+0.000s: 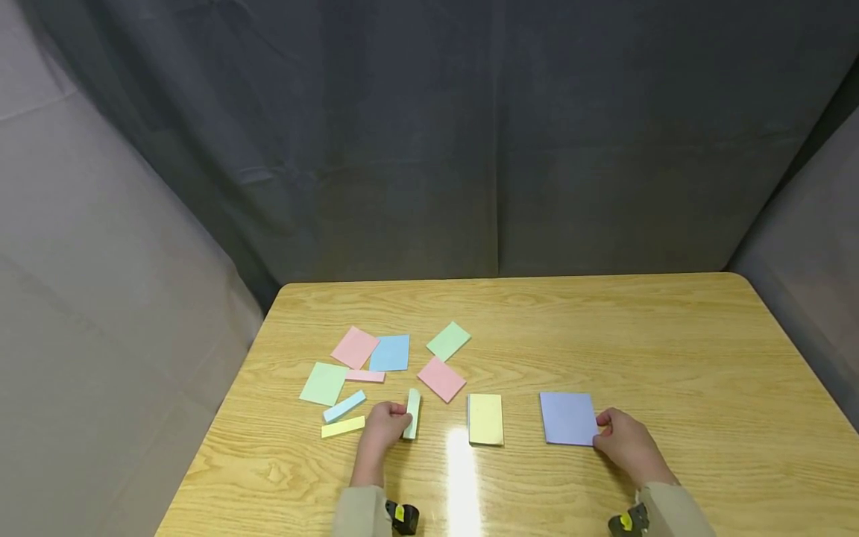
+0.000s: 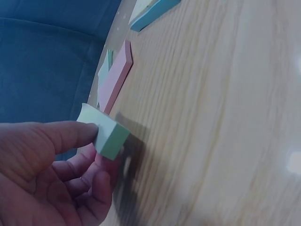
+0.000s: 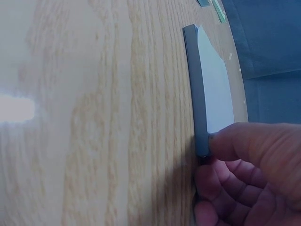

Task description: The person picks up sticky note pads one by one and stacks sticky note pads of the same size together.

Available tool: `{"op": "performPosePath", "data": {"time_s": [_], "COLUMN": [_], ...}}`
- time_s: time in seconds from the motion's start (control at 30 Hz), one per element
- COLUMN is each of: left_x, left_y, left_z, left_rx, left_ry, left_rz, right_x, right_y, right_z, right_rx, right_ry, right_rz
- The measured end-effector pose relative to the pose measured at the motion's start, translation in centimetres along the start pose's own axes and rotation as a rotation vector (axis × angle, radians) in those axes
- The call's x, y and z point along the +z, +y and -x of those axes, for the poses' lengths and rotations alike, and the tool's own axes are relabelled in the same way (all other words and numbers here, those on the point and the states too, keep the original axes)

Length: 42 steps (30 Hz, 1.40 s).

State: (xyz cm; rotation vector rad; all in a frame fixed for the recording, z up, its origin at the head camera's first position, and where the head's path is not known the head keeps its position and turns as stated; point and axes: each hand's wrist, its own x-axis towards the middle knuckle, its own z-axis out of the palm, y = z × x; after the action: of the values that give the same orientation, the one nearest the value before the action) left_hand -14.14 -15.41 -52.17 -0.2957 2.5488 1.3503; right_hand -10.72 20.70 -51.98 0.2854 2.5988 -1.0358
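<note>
My left hand (image 1: 389, 424) pinches a narrow pale green sticky note pad (image 1: 412, 414) between thumb and fingers. In the left wrist view that pad (image 2: 113, 139) is held just over the wood, casting a shadow. My right hand (image 1: 627, 444) grips the right edge of a square lavender sticky note pad (image 1: 568, 418), thumb on top and fingers curled at its side. In the right wrist view the lavender pad (image 3: 216, 89) lies at or very near the table surface. Between the hands sits a yellow rectangular pad (image 1: 486, 419), with a bluish edge showing along its left side.
Left of centre on the wooden table (image 1: 671, 343) lie pink pads (image 1: 441, 380), a blue square pad (image 1: 390, 353), green square pads (image 1: 324, 384) and narrow strips, among them a yellow strip (image 1: 343, 426) and a light blue strip (image 1: 344, 406). A dark curtain (image 1: 496, 149) hangs behind.
</note>
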Motion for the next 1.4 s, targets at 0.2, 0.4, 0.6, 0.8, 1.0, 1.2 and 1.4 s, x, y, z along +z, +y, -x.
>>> {"op": "performPosePath", "data": {"time_s": [0.2, 0.4, 0.6, 0.8, 1.0, 1.2, 1.4], "left_x": [0.7, 1.4, 2.2, 2.8, 3.1, 3.3, 3.5], "left_y": [0.6, 1.1, 1.5, 1.5, 1.6, 1.9, 1.9], "left_z": [0.5, 0.7, 0.8, 0.7, 0.8, 1.1, 1.3], "left_rx": [0.014, 0.018, 0.018, -0.007, -0.008, -0.013, -0.02], "left_ry": [-0.004, -0.024, -0.034, -0.032, -0.018, -0.014, -0.008], "left_rz": [0.014, 0.014, 0.036, 0.059, 0.034, -0.004, -0.034], "right_x": [0.2, 0.2, 0.3, 0.4, 0.5, 0.4, 0.4], "right_y": [0.2, 0.3, 0.4, 0.5, 0.5, 0.5, 0.4], "right_z": [-0.1, -0.2, -0.2, -0.3, -0.3, -0.3, -0.3], "right_rx": [-0.004, -0.001, -0.008, -0.004, -0.006, -0.01, -0.014], "right_ry": [0.004, 0.007, 0.013, 0.022, 0.028, 0.029, 0.03], "right_rz": [-0.001, -0.008, -0.006, -0.001, 0.002, 0.004, 0.005]}}
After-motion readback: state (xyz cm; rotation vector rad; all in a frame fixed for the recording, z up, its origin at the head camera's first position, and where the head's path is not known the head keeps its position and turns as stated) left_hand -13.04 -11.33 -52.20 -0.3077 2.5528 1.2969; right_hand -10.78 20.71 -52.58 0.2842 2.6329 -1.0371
